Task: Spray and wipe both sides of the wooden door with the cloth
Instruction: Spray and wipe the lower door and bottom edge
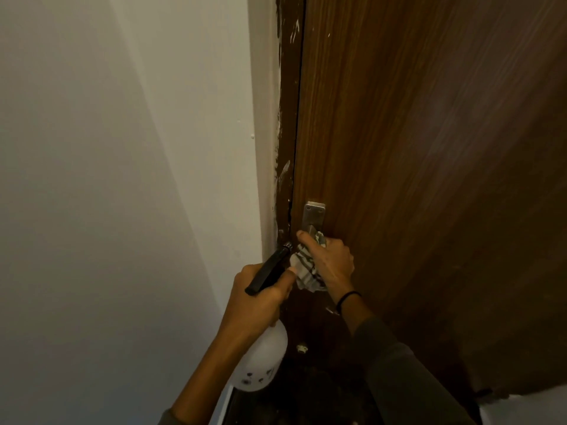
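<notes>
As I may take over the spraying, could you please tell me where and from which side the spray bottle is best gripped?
Grip the spray bottle at its neck, just under the black trigger head, coming from behind, the side away from the door, as the left hand does. The white body is round and wide, and the nozzle points at the door.

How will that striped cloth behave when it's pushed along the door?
Probably floppy: the cloth bunches and droops under the right hand. It likely needs flat pressure against the door to stay spread, and may snag on the handle plate.
</notes>
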Demonstrator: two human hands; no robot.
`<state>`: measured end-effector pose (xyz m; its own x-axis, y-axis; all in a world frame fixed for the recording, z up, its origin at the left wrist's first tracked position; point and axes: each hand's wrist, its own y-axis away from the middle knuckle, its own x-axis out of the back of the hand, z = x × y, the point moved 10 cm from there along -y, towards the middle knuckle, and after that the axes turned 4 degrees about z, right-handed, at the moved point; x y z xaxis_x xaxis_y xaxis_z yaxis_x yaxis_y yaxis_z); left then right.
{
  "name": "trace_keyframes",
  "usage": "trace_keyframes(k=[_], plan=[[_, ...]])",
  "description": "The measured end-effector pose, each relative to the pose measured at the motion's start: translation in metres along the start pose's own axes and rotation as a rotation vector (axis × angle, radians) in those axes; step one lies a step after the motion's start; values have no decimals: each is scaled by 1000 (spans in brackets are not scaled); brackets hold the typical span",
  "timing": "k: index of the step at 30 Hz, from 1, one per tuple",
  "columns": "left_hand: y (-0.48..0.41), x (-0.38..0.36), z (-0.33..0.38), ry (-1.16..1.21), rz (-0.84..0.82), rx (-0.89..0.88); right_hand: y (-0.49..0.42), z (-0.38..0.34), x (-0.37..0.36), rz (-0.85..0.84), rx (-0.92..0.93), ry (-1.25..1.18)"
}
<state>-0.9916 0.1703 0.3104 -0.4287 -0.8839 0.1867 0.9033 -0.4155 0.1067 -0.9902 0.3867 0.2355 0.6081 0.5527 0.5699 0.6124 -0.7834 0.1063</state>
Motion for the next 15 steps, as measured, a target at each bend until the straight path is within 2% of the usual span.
trace_keyframes(k=[7,15], plan=[[23,-8,0,-26,-14,-24,41,8,1,-39,74,49],[85,-12,2,-108,42,-25,122,7,25,-65,354,252]])
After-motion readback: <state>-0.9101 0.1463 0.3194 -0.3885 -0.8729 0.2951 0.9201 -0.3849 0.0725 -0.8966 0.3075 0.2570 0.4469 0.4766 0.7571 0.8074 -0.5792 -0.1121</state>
